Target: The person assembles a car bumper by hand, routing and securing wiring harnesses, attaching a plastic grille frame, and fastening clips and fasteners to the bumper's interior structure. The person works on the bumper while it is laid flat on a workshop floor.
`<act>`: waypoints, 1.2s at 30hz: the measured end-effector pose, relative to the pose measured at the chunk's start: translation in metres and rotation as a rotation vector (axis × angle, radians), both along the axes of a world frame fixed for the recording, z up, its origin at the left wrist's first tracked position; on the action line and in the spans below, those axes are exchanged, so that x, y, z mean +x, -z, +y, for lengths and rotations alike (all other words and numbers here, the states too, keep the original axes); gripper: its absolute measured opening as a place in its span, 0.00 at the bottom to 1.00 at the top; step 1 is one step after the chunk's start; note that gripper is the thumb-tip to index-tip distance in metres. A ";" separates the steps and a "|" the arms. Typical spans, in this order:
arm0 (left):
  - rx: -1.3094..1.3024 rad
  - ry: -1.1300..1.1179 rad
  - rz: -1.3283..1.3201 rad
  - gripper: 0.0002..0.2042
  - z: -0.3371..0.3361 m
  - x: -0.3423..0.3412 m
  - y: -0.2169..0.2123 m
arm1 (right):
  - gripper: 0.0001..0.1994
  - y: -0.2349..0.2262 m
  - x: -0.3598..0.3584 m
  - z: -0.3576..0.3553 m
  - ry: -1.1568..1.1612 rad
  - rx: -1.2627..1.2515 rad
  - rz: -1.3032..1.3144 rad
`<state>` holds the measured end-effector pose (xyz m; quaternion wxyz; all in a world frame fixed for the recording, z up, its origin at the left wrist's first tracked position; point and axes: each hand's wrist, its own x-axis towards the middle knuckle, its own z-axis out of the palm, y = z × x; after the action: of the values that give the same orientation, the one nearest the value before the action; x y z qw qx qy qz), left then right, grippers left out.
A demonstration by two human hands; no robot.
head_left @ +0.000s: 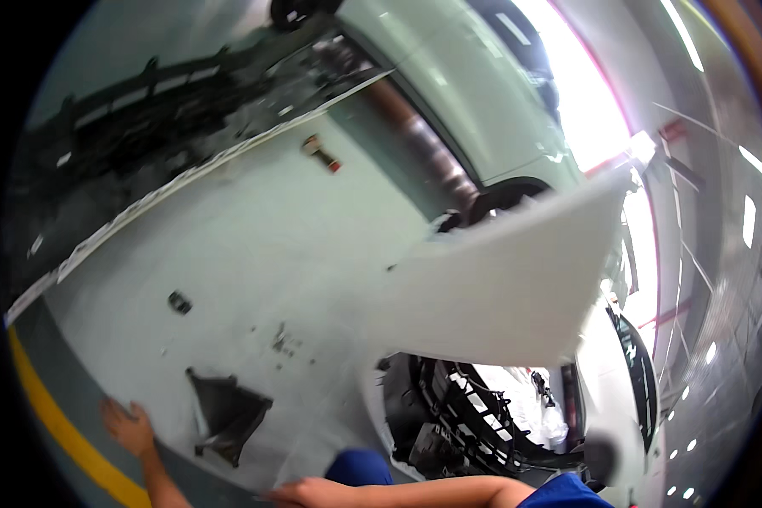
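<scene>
My left hand (129,427) lies at the near left edge of a large pale sheet or panel (254,220), its fingers spread and nothing visible in them. To its right, on the pale surface, rests a black plastic part (229,415), roughly triangular with corner tabs. At the lower edge, my right hand (306,493) reaches leftward across my body, near the sheet's near edge. Its fingers are blurred and partly cut off, so whether it holds anything is unclear. Several small fasteners (284,340) and a small dark block (179,302) lie farther out on the sheet.
A red-and-dark tool (320,154) lies toward the sheet's far end. Long black car parts (152,110) line the far left. A white panel (516,279) juts out above a car's exposed black front structure (474,415) at right. A yellow floor stripe (68,440) runs at left.
</scene>
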<state>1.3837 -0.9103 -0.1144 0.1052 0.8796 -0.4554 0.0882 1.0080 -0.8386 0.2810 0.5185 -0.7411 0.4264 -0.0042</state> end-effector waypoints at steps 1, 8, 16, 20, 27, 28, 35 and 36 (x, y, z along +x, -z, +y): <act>-0.004 0.017 -0.011 0.33 -0.003 -0.001 0.001 | 0.18 -0.004 -0.035 0.011 -0.034 0.037 -0.035; 0.271 0.046 -0.020 0.37 0.005 -0.029 -0.059 | 0.20 -0.060 -0.228 0.080 -0.163 0.366 -0.236; -0.349 0.388 0.384 0.20 0.089 -0.091 -0.088 | 0.14 -0.095 -0.519 0.212 0.460 0.185 0.049; -0.473 0.849 0.636 0.13 0.121 -0.279 -0.210 | 0.17 -0.055 -0.654 0.256 0.947 0.109 -0.148; 0.423 1.666 0.726 0.16 0.200 -0.667 -0.425 | 0.13 0.066 -0.763 0.263 0.977 0.039 0.271; 0.596 1.718 0.594 0.18 0.209 -0.701 -0.441 | 0.12 0.068 -0.760 0.261 0.943 0.019 0.281; 0.865 1.703 -0.089 0.22 0.201 -0.851 -0.413 | 0.15 0.117 -0.763 0.249 0.755 -0.370 0.285; 0.846 1.707 -0.187 0.22 0.202 -0.869 -0.405 | 0.16 0.127 -0.769 0.253 0.790 -0.362 0.296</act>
<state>0.5150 -0.7081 0.2902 -0.2294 0.2054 -0.9438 -0.1204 0.2386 -0.5854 0.1542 0.2729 -0.5932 0.7381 -0.1702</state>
